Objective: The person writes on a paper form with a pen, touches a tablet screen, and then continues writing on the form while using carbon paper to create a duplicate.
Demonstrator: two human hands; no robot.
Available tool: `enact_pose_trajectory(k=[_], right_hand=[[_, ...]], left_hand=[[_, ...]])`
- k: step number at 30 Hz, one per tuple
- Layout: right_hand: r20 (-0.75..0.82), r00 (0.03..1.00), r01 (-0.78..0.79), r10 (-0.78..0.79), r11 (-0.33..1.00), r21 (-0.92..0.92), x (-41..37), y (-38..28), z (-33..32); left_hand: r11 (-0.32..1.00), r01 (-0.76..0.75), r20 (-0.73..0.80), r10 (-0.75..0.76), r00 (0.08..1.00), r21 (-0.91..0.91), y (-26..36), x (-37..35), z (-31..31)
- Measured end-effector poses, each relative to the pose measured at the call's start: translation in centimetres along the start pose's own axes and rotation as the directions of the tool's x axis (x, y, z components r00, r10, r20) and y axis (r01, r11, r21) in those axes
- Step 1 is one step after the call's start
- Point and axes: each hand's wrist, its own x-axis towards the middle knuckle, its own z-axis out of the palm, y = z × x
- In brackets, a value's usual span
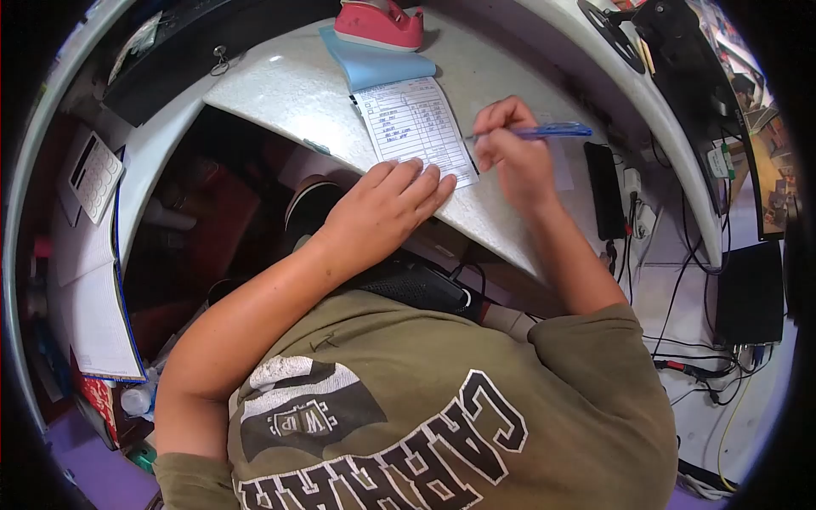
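A receipt pad with handwritten lines in its upper rows lies on the pale desk, its light blue cover folded back at the top. My left hand rests flat over the pad's lower edge, fingers stretched out and hiding part of the bottom rows. My right hand is closed around a blue pen, beside the pad's right edge. The pen's back end points to the right, and its tip is by the paper's edge. A red tape dispenser stands on the far end of the blue cover.
To the left are a white calculator and an open notebook. A black keyboard-like bar, loose cables and a black box are on the right. A key hangs in the black drawer front.
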Motion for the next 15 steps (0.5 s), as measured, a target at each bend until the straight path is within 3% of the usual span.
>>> enact_pose_trajectory(k=[9, 12, 15], right_hand=[[-0.029, 0.996, 0.079, -0.081, 0.995, -0.067, 1.0, 2.1, 0.4], [0.033, 0.997, 0.079, -0.076, 0.988, -0.130, 0.6, 2.2, -0.2], [-0.005, 0.997, 0.073, -0.077, 0.969, -0.238, -0.6, 1.9, -0.3]], left_hand=[[0.992, 0.072, 0.013, -0.071, 0.997, -0.102, 0.3, 0.9, -0.1], [0.994, 0.052, -0.013, -0.053, 0.999, -0.096, 0.1, 1.2, 0.2], [0.991, 0.056, -0.002, -0.057, 0.998, -0.121, 0.1, 1.2, 0.1]])
